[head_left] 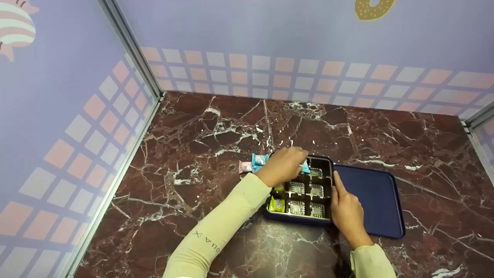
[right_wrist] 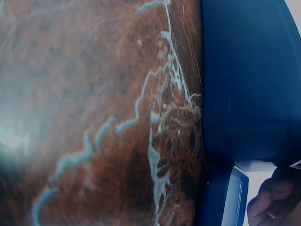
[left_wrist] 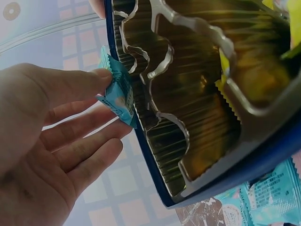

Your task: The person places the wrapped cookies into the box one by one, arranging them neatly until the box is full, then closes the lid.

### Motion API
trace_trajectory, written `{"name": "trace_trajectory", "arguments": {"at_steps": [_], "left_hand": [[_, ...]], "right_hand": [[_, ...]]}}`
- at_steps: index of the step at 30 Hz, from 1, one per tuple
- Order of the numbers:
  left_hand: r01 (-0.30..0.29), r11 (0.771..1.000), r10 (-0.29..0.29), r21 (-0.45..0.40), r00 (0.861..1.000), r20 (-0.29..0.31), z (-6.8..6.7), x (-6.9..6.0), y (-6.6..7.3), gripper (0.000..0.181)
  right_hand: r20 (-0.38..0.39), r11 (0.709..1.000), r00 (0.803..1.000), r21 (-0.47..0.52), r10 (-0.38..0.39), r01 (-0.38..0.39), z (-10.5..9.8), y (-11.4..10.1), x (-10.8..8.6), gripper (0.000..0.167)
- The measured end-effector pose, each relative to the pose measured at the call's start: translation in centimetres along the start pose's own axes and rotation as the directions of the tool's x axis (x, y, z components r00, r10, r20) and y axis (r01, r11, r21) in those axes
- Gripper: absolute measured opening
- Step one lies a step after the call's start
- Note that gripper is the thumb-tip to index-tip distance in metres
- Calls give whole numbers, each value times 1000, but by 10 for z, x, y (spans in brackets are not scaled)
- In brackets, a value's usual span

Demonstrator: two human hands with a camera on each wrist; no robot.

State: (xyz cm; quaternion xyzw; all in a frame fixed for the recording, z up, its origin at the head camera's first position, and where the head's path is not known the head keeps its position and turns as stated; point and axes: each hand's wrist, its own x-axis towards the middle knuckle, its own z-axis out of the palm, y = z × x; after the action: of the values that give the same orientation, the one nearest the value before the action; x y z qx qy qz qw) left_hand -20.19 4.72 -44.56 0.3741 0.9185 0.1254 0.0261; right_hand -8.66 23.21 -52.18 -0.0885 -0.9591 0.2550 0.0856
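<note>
My left hand (head_left: 283, 166) reaches over the far part of a dark blue box (head_left: 301, 221) fitted with a compartmented tray. Between thumb and fingertips it pinches a blue wrapped candy (left_wrist: 121, 89), seen close up in the left wrist view beside the box's edge. Yellow wrapped candies (head_left: 276, 204) lie in left-hand compartments; several other compartments show bare ribbed bottoms. At the box's right side, my right hand (head_left: 347, 210) grips the wall, one finger stretched along it. Part of that hand (right_wrist: 275, 197) appears dark at the right wrist view's lower corner. My left hand hides some far-left compartments.
A dark blue lid (head_left: 368, 199) lies flat to the right of the box. Beyond the box's left side are blue wrapped candies (head_left: 259, 159) and a pink one (head_left: 245, 167). Patterned panels (head_left: 251, 71) enclose the red marble surface (head_left: 185, 154) at the back and sides.
</note>
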Motion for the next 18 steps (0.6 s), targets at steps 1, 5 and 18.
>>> {"name": "trace_trajectory", "arguments": {"at_steps": [1,5,18], "left_hand": [[-1,1000,1,-2,1000,-4,0,1,0,14],[-3,1000,3,-22,1000,-13,3,2,-1,7],[9,1000,-9,-22,1000,-9,2,2,-2,20]], "right_hand": [[-3,1000,1000,3,0,0,0,0,0,45],[-11,1000,1000,8,-3,3,1,0,0,46],[-2,1000,1000,7,12,-12,1,0,1,46]]}}
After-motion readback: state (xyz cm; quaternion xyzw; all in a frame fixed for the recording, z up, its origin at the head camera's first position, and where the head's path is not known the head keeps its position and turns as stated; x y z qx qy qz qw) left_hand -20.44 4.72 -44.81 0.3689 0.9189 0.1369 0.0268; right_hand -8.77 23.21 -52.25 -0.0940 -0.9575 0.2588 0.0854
